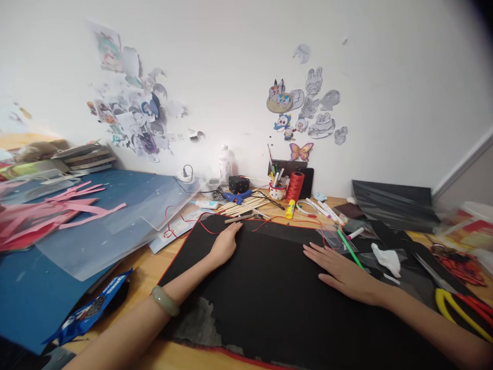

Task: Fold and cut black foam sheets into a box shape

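A black mat [265, 288] with a red edge lies in front of me, with a grey worn patch at its lower left. My left hand [225, 245] rests on its upper left part, fingers stretched forward and holding nothing. Just beyond those fingertips is a slim brownish stick [238, 219]. On the right side of the mat my right hand [344, 272] lies flat, palm down, fingers spread. A green pen [349, 249] is close behind it. Loose red thread [283, 218] runs along the mat's far edge.
Yellow-red scissors [458, 303] and a crumpled white tissue [387, 259] lie at right. Wooden sticks [246, 203], a blue glue gun [236, 197], a red thread spool [295, 187] and a pen cup [277, 191] stand behind. A blue snack wrapper [94, 308] and plastic sheet [115, 231] are left.
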Tool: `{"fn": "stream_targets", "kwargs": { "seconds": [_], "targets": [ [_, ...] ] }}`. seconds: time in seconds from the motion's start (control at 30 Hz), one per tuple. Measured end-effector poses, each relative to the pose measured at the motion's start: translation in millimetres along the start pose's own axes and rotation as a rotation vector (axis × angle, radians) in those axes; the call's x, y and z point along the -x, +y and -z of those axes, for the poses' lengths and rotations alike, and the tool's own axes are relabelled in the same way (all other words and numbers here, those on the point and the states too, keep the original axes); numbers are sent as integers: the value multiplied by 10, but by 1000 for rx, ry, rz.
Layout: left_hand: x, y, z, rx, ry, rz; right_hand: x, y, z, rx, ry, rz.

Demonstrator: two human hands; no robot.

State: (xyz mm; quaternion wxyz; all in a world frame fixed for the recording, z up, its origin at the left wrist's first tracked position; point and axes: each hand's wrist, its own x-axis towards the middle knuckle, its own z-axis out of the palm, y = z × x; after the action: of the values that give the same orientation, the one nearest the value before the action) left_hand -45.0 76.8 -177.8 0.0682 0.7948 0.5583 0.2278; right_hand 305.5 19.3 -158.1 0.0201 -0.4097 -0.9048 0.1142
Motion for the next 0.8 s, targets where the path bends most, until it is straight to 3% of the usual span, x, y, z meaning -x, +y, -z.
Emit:
{"fn": "stream_targets", "kwargs": {
  "seconds": [0.27,0.53,0.8],
  "targets": [
    [-44,24,98,-96,-13,3,142,6,69,-21,-29,8],
    [-137,67,76,-238,-89,-9,110,56,66,5,-9,-33],
    [-90,70,75,-265,8,-11,17,194,115,45,8,-19]
  ]
}}
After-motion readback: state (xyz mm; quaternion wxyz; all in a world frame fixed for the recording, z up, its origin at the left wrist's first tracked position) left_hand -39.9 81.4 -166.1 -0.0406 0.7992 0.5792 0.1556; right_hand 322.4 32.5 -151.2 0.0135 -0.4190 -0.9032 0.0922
